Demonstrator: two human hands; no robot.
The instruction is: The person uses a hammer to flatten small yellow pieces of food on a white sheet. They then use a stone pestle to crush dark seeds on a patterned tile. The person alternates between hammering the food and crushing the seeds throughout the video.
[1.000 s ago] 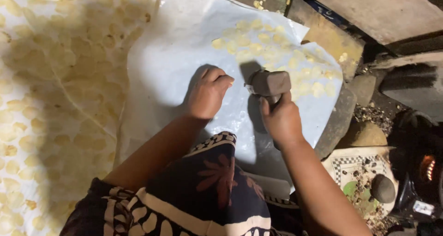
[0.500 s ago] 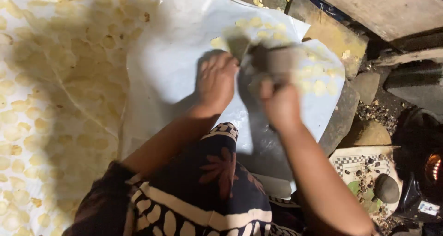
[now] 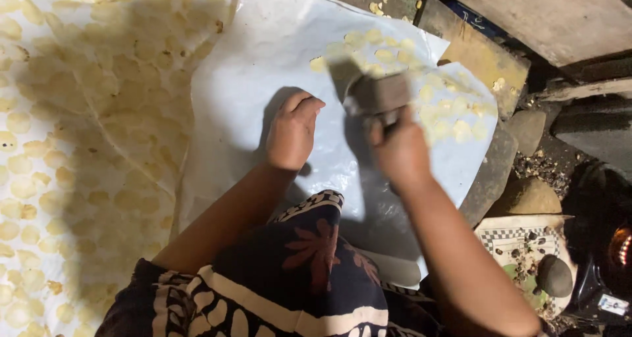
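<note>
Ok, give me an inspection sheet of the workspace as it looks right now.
Surface: white plastic sheet, wrinkled, laid over a flat stone slab.
Job's things: grey stone block, blurred, above the sheet; pale flattened chips on the sheet's far right.
Clutter: dark round stone on a patterned tray.
Hands: left hand fist-down on the sheet; right hand grips the block.
Cables: nothing seen.
Surroundings: drying mat of chips on the left; wooden plank; rocks.

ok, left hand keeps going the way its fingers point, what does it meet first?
Likely the pale flattened chips up the white plastic sheet. The left hand curls on bare sheet; depth is unclear.
</note>
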